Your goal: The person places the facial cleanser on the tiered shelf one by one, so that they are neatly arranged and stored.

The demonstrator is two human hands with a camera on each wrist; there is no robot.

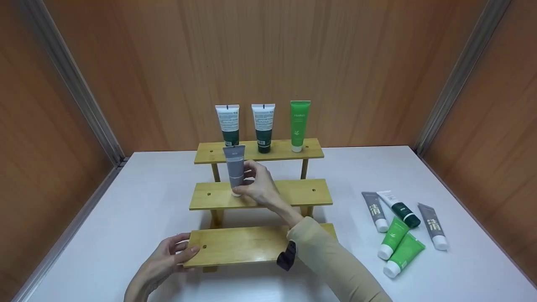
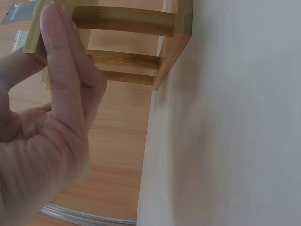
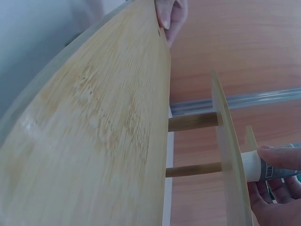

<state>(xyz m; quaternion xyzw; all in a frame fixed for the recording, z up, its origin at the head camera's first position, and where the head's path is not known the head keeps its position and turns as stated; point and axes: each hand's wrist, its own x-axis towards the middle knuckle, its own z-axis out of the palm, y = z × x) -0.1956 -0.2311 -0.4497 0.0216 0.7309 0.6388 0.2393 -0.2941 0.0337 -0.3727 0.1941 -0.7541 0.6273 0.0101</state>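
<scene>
Wood, pale and yellowish, forms the stepped stand on a white table. Toward the left of its middle shelf, the right hand pinches a grey tube between thumb and curled fingers; the tube is nearly upright, its white cap pointing down and seemingly touching the board (the right wrist view shows it right at the surface). The left hand grips the left end of the near shelf, thumb on top.

On the far shelf stand a white-and-dark-green tube at left, its twin in the middle and a bright green tube at right.

Right of the stand, five more lie on the table: a left grey one, a white-and-green one just beside it, a right grey one and, nearer, two light green ones side by side. A beige sleeve covers the right arm.
</scene>
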